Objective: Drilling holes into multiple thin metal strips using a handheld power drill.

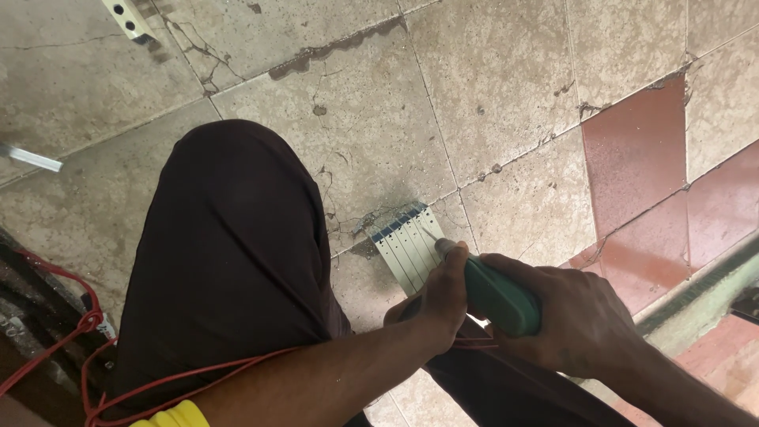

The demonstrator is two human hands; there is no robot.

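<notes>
Both hands hide the strips' near ends: right hand (581, 320) grips drill (494, 294), left hand (439, 304) steadies strips (407, 241).

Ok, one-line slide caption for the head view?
Right hand holds a green drill to pale strips on the floor, left hand steadying.

Open cracked beige tile floor (506, 87) beyond and right of the stack of pale perforated strips (407, 245). Blocked on the left by a dark-trousered knee (229, 253); loose red wire (87, 324) and a small metal piece (32, 158) farther left.
</notes>
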